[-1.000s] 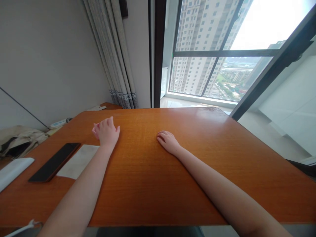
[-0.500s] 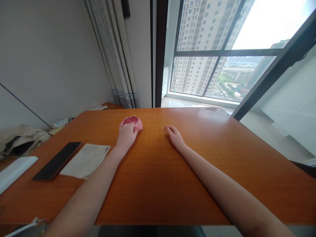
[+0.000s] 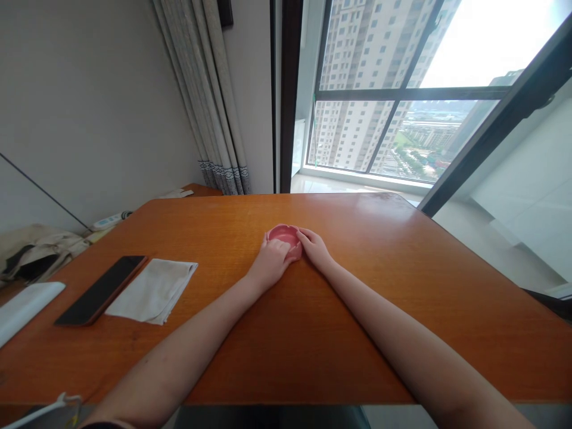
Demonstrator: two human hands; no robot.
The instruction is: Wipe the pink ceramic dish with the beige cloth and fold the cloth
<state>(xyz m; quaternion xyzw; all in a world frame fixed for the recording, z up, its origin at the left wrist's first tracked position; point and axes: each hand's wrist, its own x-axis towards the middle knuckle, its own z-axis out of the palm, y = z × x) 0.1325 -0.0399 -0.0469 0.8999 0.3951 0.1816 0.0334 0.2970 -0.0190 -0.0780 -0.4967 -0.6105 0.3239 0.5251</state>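
Observation:
A round pink ashtray (image 3: 285, 232) with a notched rim is at the middle of the wooden table (image 3: 313, 333). My left hand (image 3: 270, 257) grips its near left side, fingers bent over the rim into the bowl. On its right side, my right hand (image 3: 314, 245) pinches the rim, thumb and fingers close together. Part of the near wall is hidden behind my left hand. The bowl's inside shows no contents.
Left of my arms lie a folded pale cloth (image 3: 154, 290) and a black flat slab with a reddish-brown edge (image 3: 102, 290). A white object (image 3: 30, 310) lies at the far left, below a bundle of fabric (image 3: 40, 247). A power strip (image 3: 109, 221) sits behind.
My left hand has brought the pink ashtray rightward and slightly nearer. My right hand, apart from it before, now holds its right rim.

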